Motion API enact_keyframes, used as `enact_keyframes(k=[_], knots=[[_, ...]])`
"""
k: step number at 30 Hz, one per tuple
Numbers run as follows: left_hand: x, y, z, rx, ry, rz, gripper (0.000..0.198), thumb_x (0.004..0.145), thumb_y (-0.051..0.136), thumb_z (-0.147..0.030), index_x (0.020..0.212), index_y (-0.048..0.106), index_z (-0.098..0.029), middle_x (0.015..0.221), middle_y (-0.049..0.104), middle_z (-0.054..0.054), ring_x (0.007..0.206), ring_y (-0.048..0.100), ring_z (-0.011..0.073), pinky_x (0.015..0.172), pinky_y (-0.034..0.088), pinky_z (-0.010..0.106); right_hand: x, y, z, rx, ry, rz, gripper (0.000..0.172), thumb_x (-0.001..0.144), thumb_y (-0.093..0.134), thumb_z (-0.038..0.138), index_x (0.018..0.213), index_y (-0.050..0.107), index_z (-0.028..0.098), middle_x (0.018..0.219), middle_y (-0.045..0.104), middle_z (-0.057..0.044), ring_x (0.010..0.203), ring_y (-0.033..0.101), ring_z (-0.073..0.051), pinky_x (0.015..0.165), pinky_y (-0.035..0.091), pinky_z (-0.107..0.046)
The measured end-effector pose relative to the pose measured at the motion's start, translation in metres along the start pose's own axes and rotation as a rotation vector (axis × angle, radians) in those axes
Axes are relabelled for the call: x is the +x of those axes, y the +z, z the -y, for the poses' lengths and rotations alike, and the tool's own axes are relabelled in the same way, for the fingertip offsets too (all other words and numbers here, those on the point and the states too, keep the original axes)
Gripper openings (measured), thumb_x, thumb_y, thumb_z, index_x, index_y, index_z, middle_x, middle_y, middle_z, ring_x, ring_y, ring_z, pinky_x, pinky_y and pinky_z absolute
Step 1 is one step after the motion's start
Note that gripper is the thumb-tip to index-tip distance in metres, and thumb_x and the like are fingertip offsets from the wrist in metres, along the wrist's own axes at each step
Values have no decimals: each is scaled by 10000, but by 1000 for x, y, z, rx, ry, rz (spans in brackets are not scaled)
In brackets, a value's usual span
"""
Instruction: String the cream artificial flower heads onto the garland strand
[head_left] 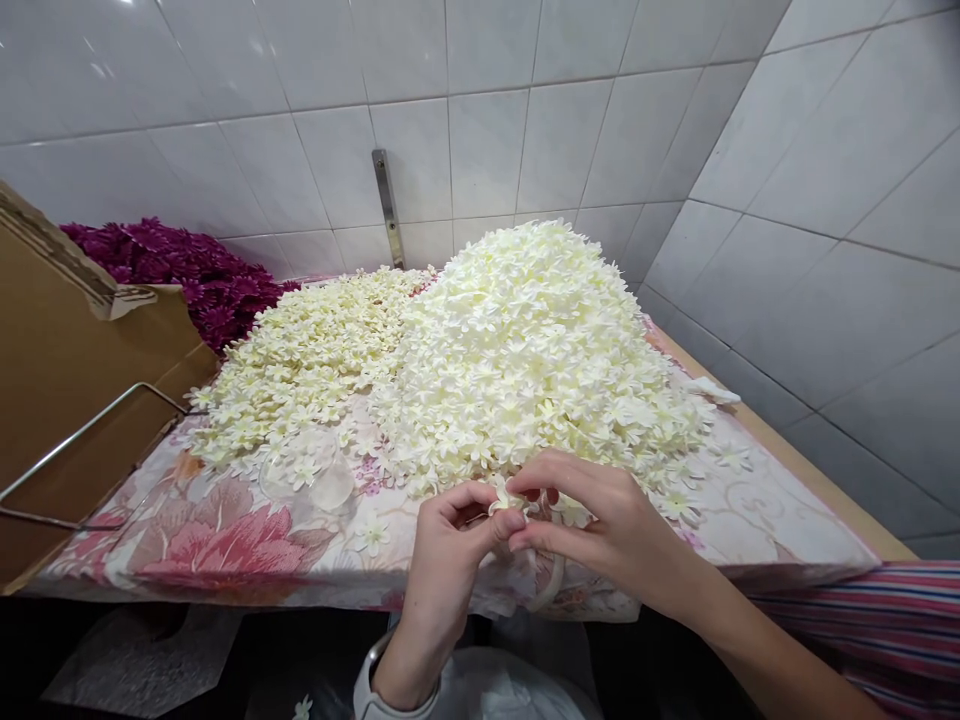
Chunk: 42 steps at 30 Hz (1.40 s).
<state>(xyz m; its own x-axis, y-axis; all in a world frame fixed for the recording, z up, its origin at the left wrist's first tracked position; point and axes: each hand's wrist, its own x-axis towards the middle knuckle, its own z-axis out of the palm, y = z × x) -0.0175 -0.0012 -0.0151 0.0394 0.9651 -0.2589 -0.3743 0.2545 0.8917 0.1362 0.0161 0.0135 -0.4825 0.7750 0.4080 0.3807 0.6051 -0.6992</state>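
Nearest the camera, two bare forearms [750,630], leading up to left hand [450,545] and right hand [600,510]. One white flower [501,495] at the meeting fingertips, pinched by the left fingers [508,521]; right fingers touching in close, firmness of grip impossible to tell. Under the fingers, a tabletop [825,488] with pale wood along its right side, spread with one floral tablecloth [780,510]. Just left of the fingers, one loose flower [373,535]; farther left, clear round pieces [330,487], too glassy to count. Straight beyond the fingers, one tall white heap [540,350]; beyond and left, one lower cream heap [315,350], both uncountable flower by flower. Well out to the left, one cardboard box [82,350], one wire frame [75,437] and, behind, one purple heap [191,275]. Right of the fingers and lower, one striped cloth [877,615]. Farthest from the fingers, two tiled walls [495,140] meeting in a corner, with one metal bracket [386,205] on the back one.
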Motion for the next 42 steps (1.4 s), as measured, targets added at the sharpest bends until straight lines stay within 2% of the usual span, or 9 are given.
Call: enact_keyframes(k=[6,8,11,14,18,23,28,34,42], knots=[[-3,1,-7,2,7,16,186,652,739,-321,682,694,-143,652,642,4,631,585,100,614,444,179,1,-1,-3,78,150,-99,96,824,582,254,878,632,192,822,665,-22,691,614,-132,626,507,-232],[-1,1,-5,-8,-3,-43,181,643,746,-317,673,691,-148,636,638,-4,609,585,91,582,433,165,2,-4,-5,-36,171,-242,133,842,554,260,914,640,188,866,675,-42,744,631,-159,668,520,-264],[0,2,-1,-17,0,-76,196,619,762,-305,624,664,-135,554,600,-17,546,546,71,521,399,145,3,-8,-7,-312,41,-447,222,821,584,239,1031,609,173,1007,643,-93,935,600,-219,819,495,-354],[0,4,-1,-25,9,-43,208,607,770,-282,590,630,-130,502,557,-39,480,489,50,484,382,144,0,-7,-4,-250,-87,-248,227,806,618,235,1025,587,185,985,621,-81,938,581,-201,782,498,-322],[-1,4,-3,-23,-24,9,214,600,776,-276,596,614,-135,486,546,-48,446,474,48,457,371,149,-6,-1,0,-40,0,-16,115,803,622,183,908,577,190,853,609,-27,763,579,-136,648,478,-240],[0,-1,-2,1,-16,58,207,632,757,-317,653,665,-134,604,615,-8,576,558,80,558,424,163,-5,3,-6,25,62,-70,33,824,588,162,815,582,193,736,610,9,661,573,-110,593,468,-217],[0,-1,1,-3,-16,-9,191,648,748,-310,645,664,-138,577,586,-25,561,539,59,554,406,141,-2,-3,-10,-370,-32,-511,144,809,608,193,950,585,180,941,632,-67,877,590,-183,780,486,-311],[-1,4,0,-27,-26,32,210,598,777,-281,585,629,-132,501,545,-42,462,459,41,471,367,142,-10,4,-2,-29,26,-90,143,791,643,196,914,569,197,860,610,-4,764,571,-113,645,468,-216],[-3,4,-1,-5,-18,53,186,646,748,-323,657,696,-145,604,632,-5,574,553,72,567,422,156,-12,6,-6,68,121,-183,42,799,630,217,782,604,188,706,617,9,615,560,-105,572,464,-218]])
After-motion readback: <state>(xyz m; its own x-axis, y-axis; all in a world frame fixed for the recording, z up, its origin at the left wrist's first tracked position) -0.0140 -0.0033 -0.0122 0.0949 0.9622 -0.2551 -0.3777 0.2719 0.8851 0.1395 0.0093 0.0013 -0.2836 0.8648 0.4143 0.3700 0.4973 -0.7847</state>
